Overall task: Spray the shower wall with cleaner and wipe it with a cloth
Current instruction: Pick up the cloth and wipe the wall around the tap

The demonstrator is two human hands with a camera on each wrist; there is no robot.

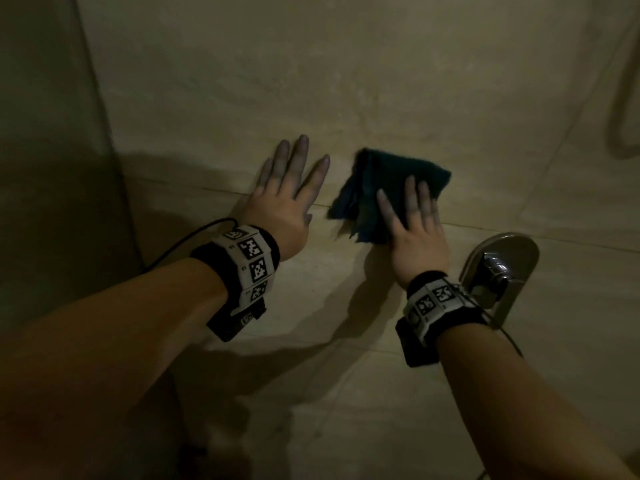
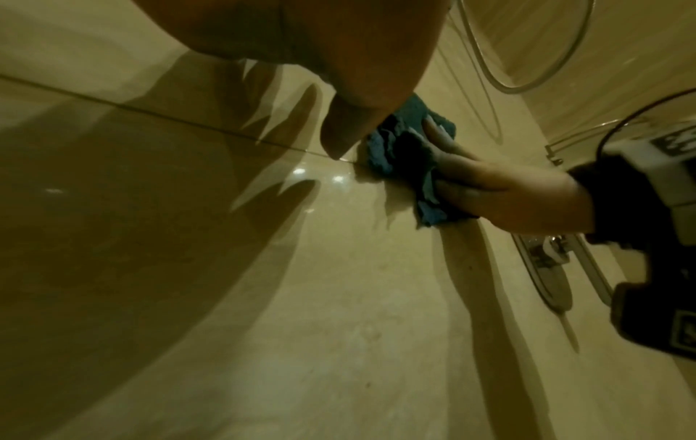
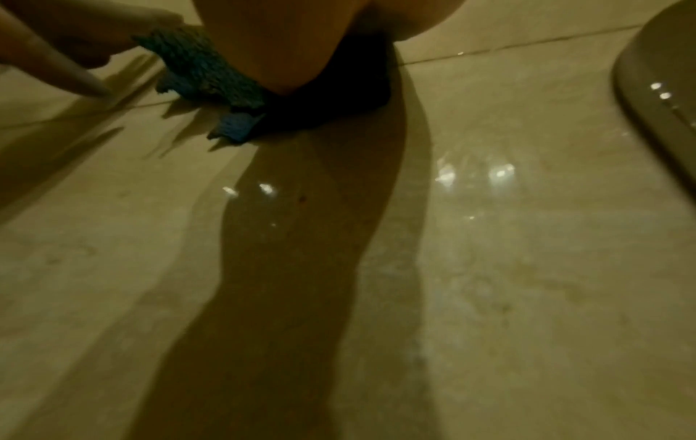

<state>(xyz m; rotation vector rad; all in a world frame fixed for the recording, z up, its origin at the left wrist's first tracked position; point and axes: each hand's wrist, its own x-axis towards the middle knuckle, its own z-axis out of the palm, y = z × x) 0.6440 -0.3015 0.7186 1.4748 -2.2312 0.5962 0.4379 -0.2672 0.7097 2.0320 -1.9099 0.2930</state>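
Observation:
A folded dark blue-green cloth lies flat against the beige tiled shower wall. My right hand presses it to the wall with straight fingers over its lower right part. The left wrist view shows the same cloth under that right hand. In the right wrist view the cloth bunches under my palm. My left hand rests flat on the wall just left of the cloth, fingers spread, holding nothing. No spray bottle is in view.
A chrome shower valve plate with handle sits on the wall just right of my right wrist. A shower hose loops at the upper right. A wall corner runs down the left side. Grout lines cross the tiles.

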